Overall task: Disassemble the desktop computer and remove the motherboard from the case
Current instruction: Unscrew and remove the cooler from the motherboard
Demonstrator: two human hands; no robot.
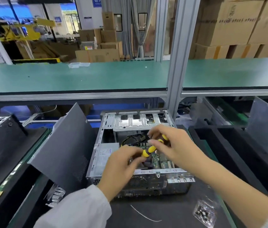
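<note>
Sleeves: pale sleeves are framing the bottom edge, one on each forearm (the nearest things to the camera).
Small bag: a clear bag (203,212) of dark bits, probably screws, is lying on the tabletop (171,209) to the right, near a loose white tie (144,214).
Case: the computer case (97,162) is lying on its side in front of the person, open at the top.
Side panel: the dark side panel (67,145) is already off and is leaning tilted against the case's left side.
Motherboard: the motherboard (158,159) is sitting inside the case, partly hidden under both hands, so the main job is not yet done.
Other parts inside: the power supply (105,153) at the left, a bundle of cables (133,137) and the drive cage (138,122) at the far end are all in place.
Screwdriver: a yellow and black screwdriver (153,148) is being held slantwise above the board; its tip is hidden behind the left hand.
Left hand: the left hand (123,168) is pinching the lower end of the handle, its grip narrow.
Right hand: the right hand (172,143) is curling its fingers round the upper end of the handle.
Progress: early to middle, as I judge it (cover removed, interior exposed).
Left to do: probably unplugging cables, undoing the board's screws, then lifting the board out.
</note>
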